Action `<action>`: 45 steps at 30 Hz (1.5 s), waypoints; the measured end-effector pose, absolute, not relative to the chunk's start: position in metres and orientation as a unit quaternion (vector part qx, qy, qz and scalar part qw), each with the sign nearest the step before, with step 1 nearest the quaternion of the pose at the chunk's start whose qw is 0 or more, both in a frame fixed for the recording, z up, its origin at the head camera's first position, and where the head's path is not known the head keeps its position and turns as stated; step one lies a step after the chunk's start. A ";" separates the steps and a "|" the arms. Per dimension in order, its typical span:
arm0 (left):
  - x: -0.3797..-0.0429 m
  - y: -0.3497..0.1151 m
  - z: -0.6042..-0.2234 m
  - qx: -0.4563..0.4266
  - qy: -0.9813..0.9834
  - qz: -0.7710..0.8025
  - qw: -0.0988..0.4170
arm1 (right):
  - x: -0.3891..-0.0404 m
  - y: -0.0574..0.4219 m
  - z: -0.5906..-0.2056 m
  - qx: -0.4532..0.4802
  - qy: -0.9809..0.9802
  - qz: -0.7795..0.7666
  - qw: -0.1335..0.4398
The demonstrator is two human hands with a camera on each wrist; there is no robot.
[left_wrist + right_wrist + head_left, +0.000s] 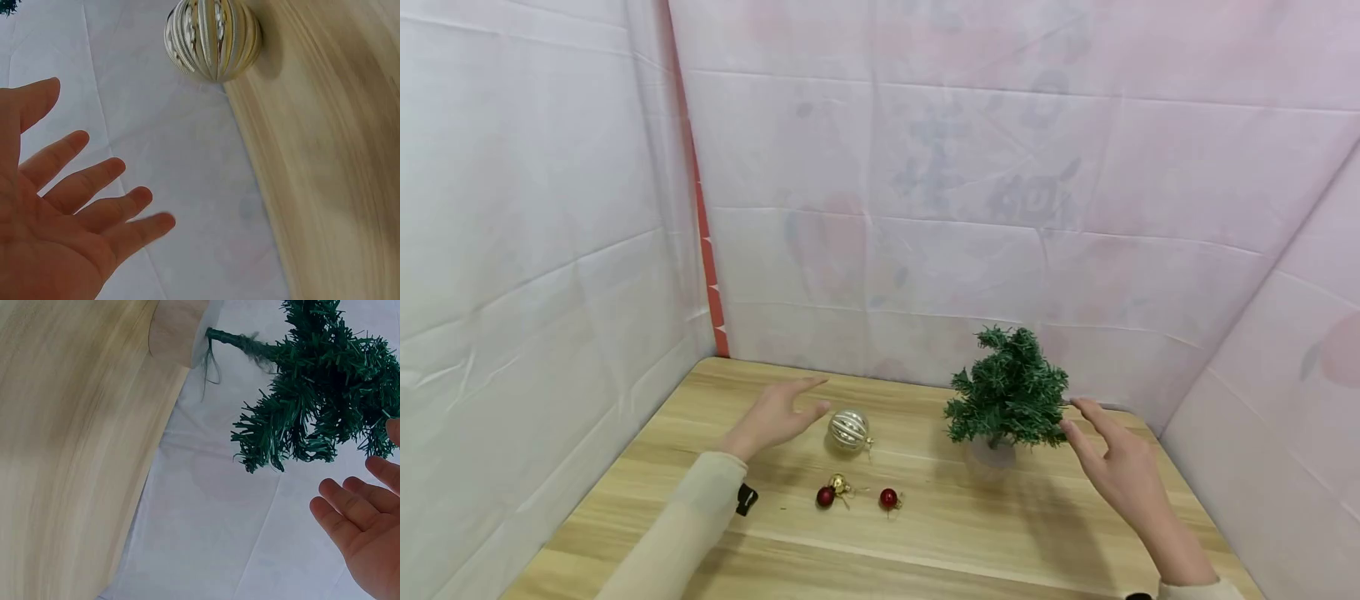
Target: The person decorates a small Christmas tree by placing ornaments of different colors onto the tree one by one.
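The ribbed ornament [848, 430] looks glossy, the tree [1011, 387] bristly plastic, the tabletop [962, 542] smooth wood.

Green tree [1009, 387]; silver-gold striped bauble [848, 430]; red balls [889, 498]; gold ball [837, 482]; tan grained tabletop [940, 546].

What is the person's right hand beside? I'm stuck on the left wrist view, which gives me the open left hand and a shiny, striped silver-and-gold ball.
Observer: The right hand is beside a bushy green artificial tree; I can't tell whether they touch.
Operator: And what does that tree stand on?
Observer: A round base with a wood-coloured side, as the right wrist view shows.
Operator: Is anything lying nearer the person than the striped ball?
Observer: Yes, three small shiny balls: a gold one and a dark red one close together, and another red one apart, to their right.
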State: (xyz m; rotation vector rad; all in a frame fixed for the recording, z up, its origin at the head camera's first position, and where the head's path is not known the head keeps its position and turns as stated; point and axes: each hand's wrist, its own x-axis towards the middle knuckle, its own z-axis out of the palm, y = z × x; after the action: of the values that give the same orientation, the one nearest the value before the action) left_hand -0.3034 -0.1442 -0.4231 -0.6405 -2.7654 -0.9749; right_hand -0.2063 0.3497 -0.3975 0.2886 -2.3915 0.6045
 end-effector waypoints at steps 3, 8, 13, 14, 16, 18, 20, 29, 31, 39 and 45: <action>-0.307 -0.137 -0.427 -0.217 -0.916 -0.332 0.062 | -0.206 0.349 -0.401 0.113 -0.906 0.235 0.334; -0.309 -0.127 -0.433 -0.202 -0.911 -0.357 0.037 | -0.206 0.348 -0.406 0.116 -0.901 0.234 0.348; -0.310 -0.120 -0.440 -0.188 -0.909 -0.372 0.018 | -0.205 0.347 -0.411 0.112 -0.899 0.243 0.348; -0.310 -0.119 -0.442 -0.186 -0.908 -0.375 0.014 | -0.205 0.347 -0.412 0.113 -0.897 0.246 0.349; -0.311 -0.117 -0.445 -0.186 -0.907 -0.379 0.011 | -0.205 0.346 -0.413 0.114 -0.895 0.253 0.350; -0.313 -0.116 -0.448 -0.186 -0.904 -0.384 0.006 | -0.205 0.345 -0.415 0.120 -0.891 0.258 0.354; -0.315 -0.114 -0.452 -0.188 -0.903 -0.386 0.005 | -0.206 0.343 -0.416 0.129 -0.886 0.256 0.364; -0.321 -0.107 -0.462 -0.201 -0.905 -0.375 0.005 | -0.209 0.335 -0.418 0.191 -0.859 0.241 0.410; -0.322 -0.106 -0.462 -0.202 -0.905 -0.375 0.001 | -0.210 0.335 -0.419 0.194 -0.857 0.242 0.412; -0.324 -0.101 -0.466 -0.221 -0.901 -0.373 -0.002 | -0.217 0.337 -0.422 0.202 -0.848 0.227 0.434; -0.325 -0.096 -0.467 -0.249 -0.896 -0.369 0.003 | -0.221 0.339 -0.424 0.202 -0.846 0.218 0.443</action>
State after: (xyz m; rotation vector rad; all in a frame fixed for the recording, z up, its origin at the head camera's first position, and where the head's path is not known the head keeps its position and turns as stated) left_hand -0.3253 -0.0964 -0.4668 -0.7817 -2.8087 -1.1560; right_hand -0.2206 0.3388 -0.4236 0.5002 -2.0975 0.5410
